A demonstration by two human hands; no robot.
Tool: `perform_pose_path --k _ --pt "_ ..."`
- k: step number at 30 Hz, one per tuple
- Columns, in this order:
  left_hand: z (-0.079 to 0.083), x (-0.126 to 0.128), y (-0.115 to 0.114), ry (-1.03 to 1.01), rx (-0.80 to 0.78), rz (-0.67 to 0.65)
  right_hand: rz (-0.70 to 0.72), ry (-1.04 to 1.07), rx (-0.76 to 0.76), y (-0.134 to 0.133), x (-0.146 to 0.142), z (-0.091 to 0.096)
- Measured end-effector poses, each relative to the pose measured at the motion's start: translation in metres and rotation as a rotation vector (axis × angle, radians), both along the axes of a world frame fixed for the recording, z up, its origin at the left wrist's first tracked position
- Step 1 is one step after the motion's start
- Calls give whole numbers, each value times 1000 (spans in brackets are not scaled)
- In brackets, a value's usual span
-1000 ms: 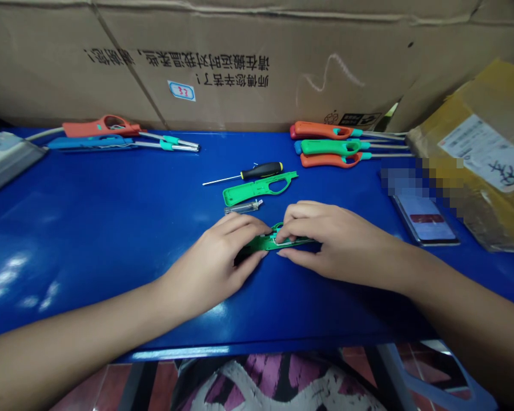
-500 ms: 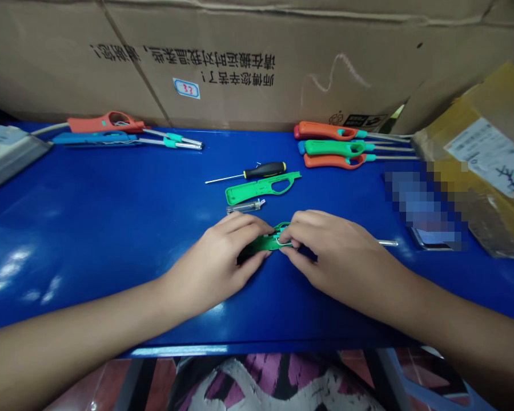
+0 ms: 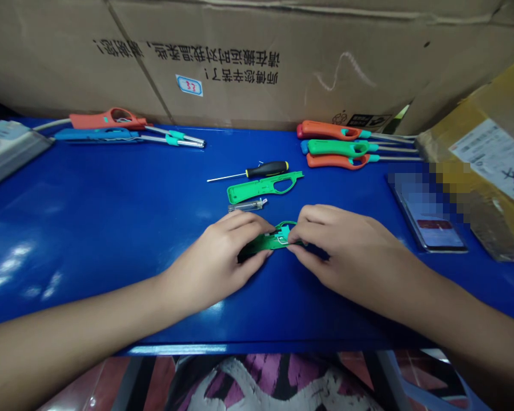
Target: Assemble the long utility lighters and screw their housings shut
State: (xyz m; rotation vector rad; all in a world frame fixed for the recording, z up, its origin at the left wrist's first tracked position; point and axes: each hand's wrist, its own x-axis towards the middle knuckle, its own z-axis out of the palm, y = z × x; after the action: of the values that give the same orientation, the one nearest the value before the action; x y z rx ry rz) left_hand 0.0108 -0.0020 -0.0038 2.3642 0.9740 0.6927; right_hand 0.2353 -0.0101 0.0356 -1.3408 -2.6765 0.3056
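Note:
An opened green lighter body (image 3: 268,242) lies on the table in front of me, its teal trigger (image 3: 284,233) and a white wire showing inside. My left hand (image 3: 223,251) is closed on its left end, thumb on the near side and fingers on the far side. My right hand (image 3: 338,240) pinches at its right part, by the trigger and wire; the exact piece between those fingertips is hidden. Just beyond lie a clear fuel tank (image 3: 246,205), the other green half shell (image 3: 251,190) and a black-and-yellow screwdriver (image 3: 268,169).
Orange and blue lighters (image 3: 105,120) lie at the back left beside a power strip (image 3: 12,148). More lighters (image 3: 336,147) are at the back right. A phone (image 3: 432,222) and a taped carton (image 3: 497,142) stand right. A large cardboard box (image 3: 240,108) walls the back.
My right hand has shifted slightly to the right, uncovering more of the teal trigger and wire. The left hand keeps its hold. The view has moved a little.

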Motion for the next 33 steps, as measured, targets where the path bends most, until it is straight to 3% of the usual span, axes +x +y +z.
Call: perform_pose_path --k 12,18,24,33 --pt "-2 -1 1 -11 33 11 -106 -160 -19 7 20 4" --pt "-1 0 1 -6 39 19 -63 -173 -5 8 15 5" --pt "3 0 2 -9 27 36 -2 -173 104 5 18 6" --pt "5 -1 5 -22 -29 69 5 -158 35 2 15 11"
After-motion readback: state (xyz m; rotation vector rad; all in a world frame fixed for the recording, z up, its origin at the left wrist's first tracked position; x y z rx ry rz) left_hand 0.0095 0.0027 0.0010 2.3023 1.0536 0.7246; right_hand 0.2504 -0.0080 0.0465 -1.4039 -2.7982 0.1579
